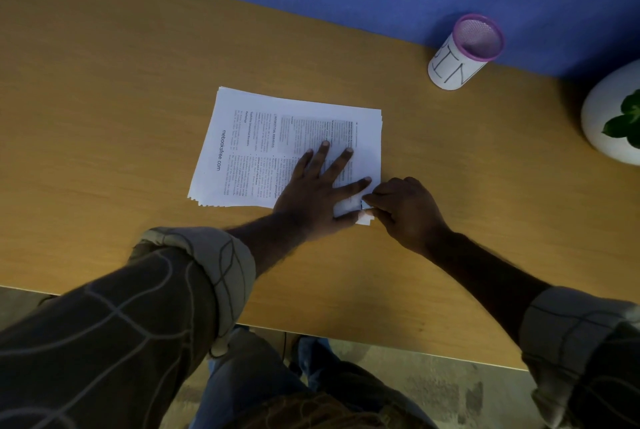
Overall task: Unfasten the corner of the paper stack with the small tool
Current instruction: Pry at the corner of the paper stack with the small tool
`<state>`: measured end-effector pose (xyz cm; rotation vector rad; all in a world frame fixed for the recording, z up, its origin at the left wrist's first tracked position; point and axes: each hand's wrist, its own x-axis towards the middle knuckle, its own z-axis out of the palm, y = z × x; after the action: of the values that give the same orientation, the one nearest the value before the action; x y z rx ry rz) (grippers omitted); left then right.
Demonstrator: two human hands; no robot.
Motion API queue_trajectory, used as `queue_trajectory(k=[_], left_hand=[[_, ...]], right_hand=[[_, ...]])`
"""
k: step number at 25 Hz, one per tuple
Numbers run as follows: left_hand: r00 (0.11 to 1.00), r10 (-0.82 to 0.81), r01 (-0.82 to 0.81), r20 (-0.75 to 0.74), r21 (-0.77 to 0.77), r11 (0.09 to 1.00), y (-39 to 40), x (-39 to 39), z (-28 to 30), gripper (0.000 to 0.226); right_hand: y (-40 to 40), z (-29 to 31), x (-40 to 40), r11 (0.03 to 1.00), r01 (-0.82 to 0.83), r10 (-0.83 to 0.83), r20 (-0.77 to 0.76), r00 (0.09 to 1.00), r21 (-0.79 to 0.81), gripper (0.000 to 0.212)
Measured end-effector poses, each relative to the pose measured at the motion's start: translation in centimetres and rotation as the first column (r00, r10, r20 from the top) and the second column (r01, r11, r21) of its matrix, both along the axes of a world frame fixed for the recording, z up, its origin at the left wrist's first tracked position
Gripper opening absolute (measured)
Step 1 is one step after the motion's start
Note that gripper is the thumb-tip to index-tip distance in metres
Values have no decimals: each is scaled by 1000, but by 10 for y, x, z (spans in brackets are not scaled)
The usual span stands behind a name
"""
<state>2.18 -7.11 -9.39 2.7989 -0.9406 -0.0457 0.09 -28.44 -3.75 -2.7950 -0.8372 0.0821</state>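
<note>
Fingers [349, 187] flat — printed paper stack [242, 148].

The bench [104, 89] looks like smooth, matt wood laminate. On it the paper stack [277, 137] is matt white printed paper. The pen cup [464, 50] has pink metal mesh wrapped in white paper. The pot [602, 123] looks smooth, glazed white. The sleeves [138, 307] are patterned cloth.
</note>
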Motion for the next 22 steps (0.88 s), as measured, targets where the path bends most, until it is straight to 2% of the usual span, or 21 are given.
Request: queue_trajectory(k=[3, 9, 14, 18, 22], left_hand=[[1000, 6, -6, -8, 6, 1000, 0, 0, 1, 69], [1000, 13, -13, -10, 1, 1000, 0, -1, 2, 67], [1000, 6, -6, 7, -9, 1000, 1, 0, -2, 69], [1000, -2, 3, 20, -22, 1000, 1, 0, -4, 77], [1000, -12, 12, 29, -13, 1000, 3, 0, -3, 77]], right_hand=[[2, -2, -4, 998, 55, -55, -7, 998, 44, 22], [15, -4, -14, 983, 162, -164, 20, 986, 88, 12], [7, -3, -8, 996, 74, -77, 50, 996, 44, 24], [0, -3, -9, 1000, 17, -17, -4, 1000, 13, 24], [-10, -2, -12, 971, 216, -216, -8, 976, 101, 28]])
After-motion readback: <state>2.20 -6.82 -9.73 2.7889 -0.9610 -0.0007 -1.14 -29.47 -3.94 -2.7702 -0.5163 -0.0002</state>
